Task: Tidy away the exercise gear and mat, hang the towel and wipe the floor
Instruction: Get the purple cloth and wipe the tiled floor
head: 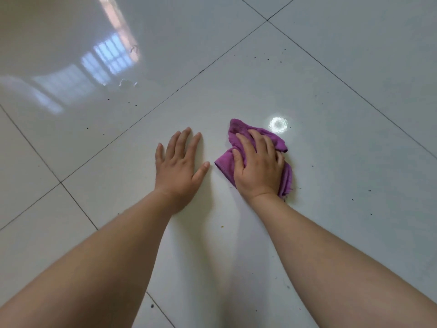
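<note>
A crumpled purple cloth (236, 134) lies on the glossy white tiled floor (331, 162). My right hand (259, 166) lies on top of the cloth and presses it down, its fingers spread and slightly bent over the folds. Just to the left of the cloth, my left hand (181, 165) rests flat on the tile with straight, spread fingers and holds nothing. Both forearms reach in from the bottom of the view. No mat, towel or exercise gear shows here.
Small dark specks of dirt (268, 59) dot the tiles, thickest at the far side and at the right. A bit of debris (124, 82) lies at the upper left. Dark grout lines (165, 98) cross the floor diagonally. A bright light reflection (277, 124) shines beside the cloth.
</note>
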A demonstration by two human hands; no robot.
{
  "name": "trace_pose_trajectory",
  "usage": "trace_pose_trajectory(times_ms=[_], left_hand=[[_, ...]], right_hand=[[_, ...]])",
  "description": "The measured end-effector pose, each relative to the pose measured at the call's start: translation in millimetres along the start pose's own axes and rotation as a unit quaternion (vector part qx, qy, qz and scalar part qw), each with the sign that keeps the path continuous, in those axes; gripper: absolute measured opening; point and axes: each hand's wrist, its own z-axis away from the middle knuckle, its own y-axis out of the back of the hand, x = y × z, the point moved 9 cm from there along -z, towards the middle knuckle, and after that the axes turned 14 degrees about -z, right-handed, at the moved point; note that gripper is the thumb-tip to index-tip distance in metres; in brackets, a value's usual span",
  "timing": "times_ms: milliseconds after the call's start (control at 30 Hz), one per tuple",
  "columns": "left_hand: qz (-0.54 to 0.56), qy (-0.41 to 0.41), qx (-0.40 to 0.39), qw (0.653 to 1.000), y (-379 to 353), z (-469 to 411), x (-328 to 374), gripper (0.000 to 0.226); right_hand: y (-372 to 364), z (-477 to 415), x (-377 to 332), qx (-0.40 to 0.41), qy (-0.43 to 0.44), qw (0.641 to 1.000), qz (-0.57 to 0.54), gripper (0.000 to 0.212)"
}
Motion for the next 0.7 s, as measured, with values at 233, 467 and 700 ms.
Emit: trace_pose_trajectory(times_ms=[233,467,700], left_hand=[[0.0,-0.022,-0.046,0.999,-1,-3,2,0.066],[0.025,-0.074,-0.047,0.996,8,5,-2,0.065],[-0.059,-0.069,0.01,0.996,11,59,-85,0.066]], right_hand=[[6,27,0,-0.004,-0.022,0.999,0.033,0.042],[10,122,-18,-0.007,-0.049,0.997,0.062,0.041],[13,124,-24,0.013,-0.082,0.996,0.039,0.043]])
